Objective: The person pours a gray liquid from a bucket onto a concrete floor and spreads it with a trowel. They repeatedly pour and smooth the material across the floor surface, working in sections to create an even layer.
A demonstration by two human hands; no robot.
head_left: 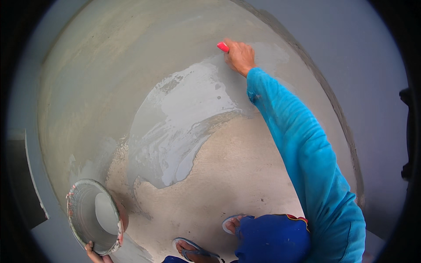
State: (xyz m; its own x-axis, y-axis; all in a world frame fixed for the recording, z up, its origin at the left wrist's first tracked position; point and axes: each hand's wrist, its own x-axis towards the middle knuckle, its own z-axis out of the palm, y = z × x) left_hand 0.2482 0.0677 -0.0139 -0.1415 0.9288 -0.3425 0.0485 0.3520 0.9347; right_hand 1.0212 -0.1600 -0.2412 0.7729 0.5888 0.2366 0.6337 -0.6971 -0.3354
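Hands beside wet, pale-grey slurry.
Right hand: fingers curled round a glossy red handle near its far edge; left hand: fingers clasping a round, grey-smeared bucket rim, apparently steadying it.

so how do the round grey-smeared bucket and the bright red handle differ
The round grey-smeared bucket is wide and open; the bright red handle is slim and partly covered. The bucket's rim is crusted grey, while the handle's visible end looks cleaner. The left hand holds the bucket's rim; the right hand grips the handle. Both are held in bare hands.
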